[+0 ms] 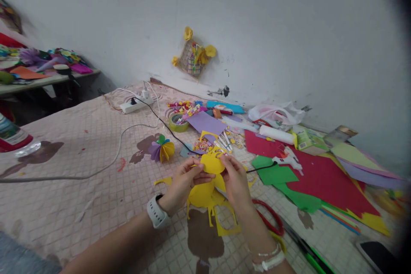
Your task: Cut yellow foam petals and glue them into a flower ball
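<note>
My left hand (pixel 183 184) and my right hand (pixel 236 182) pinch a yellow paper disc (pixel 212 163) between them, above the patterned floor sheet (pixel 80 205). Below my hands lie more cut yellow paper pieces (pixel 201 194), partly hidden by my right hand. A white watch (pixel 157 212) circles my left wrist, and pale bands (pixel 269 259) circle my right. A folded paper flower (pixel 162 149) in yellow and purple sits just beyond my left hand. A red plastic loop (pixel 269 216) lies to the right of my right forearm.
Beyond my hands lie a hot glue gun (pixel 289 159), red card (pixel 316 175), green card (pixel 274 170), purple paper (pixel 207 123), a tape roll (pixel 178 123) and a plastic bag (pixel 276 113). A power strip (pixel 136 105) trails cables. A craft-covered table (pixel 48 79) stands at the far left.
</note>
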### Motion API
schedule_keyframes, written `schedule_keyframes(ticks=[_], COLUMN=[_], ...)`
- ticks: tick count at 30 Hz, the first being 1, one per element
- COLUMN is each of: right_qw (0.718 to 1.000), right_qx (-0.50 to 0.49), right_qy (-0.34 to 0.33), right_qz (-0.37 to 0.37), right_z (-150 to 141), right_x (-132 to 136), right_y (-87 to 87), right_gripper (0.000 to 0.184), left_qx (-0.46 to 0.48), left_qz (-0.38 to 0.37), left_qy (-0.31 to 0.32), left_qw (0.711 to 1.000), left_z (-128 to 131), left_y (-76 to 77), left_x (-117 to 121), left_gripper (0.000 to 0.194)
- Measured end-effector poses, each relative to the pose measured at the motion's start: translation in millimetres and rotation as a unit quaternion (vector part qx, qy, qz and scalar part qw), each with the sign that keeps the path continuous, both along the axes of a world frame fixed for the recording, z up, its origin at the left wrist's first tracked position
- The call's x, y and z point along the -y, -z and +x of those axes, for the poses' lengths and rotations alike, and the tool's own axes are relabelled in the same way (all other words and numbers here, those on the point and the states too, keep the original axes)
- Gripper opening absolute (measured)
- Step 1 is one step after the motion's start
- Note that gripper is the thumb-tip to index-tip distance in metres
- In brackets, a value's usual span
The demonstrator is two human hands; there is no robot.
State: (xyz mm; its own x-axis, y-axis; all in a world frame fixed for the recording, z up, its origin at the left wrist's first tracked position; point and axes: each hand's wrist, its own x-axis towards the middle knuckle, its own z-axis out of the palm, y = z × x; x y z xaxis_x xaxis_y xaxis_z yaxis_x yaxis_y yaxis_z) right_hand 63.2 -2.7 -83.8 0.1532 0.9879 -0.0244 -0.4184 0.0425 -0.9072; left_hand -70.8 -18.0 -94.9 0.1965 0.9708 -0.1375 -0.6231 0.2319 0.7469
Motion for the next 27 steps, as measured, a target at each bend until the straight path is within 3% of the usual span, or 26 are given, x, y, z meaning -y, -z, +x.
schedule_keyframes(ticks=[14, 21, 27], right_qw=[0.995, 0.986, 0.991], right_qx=[0.094, 0.163, 0.13], right_qy=[0.024, -0.026, -0.021], right_qz=[0.013, 0.037, 0.034], right_z=[4, 16, 16], right_x=[-3, -4, -4], right_y=[5.4, 0.4, 0.6], right_gripper=[0.02, 0.017, 0.02], left_qx=[-0.02, -0.091, -0.115], left_qz=[0.014, 0.083, 0.126], left_qy=[-0.006, -0.052, -0.048], left_qw=[1.0, 0.991, 0.984], left_z=[-2, -5, -4], left_y=[-6.2, -11.6, -16.2], left_x=[1, 2, 7], left_gripper=[0.028, 0.025, 0.023])
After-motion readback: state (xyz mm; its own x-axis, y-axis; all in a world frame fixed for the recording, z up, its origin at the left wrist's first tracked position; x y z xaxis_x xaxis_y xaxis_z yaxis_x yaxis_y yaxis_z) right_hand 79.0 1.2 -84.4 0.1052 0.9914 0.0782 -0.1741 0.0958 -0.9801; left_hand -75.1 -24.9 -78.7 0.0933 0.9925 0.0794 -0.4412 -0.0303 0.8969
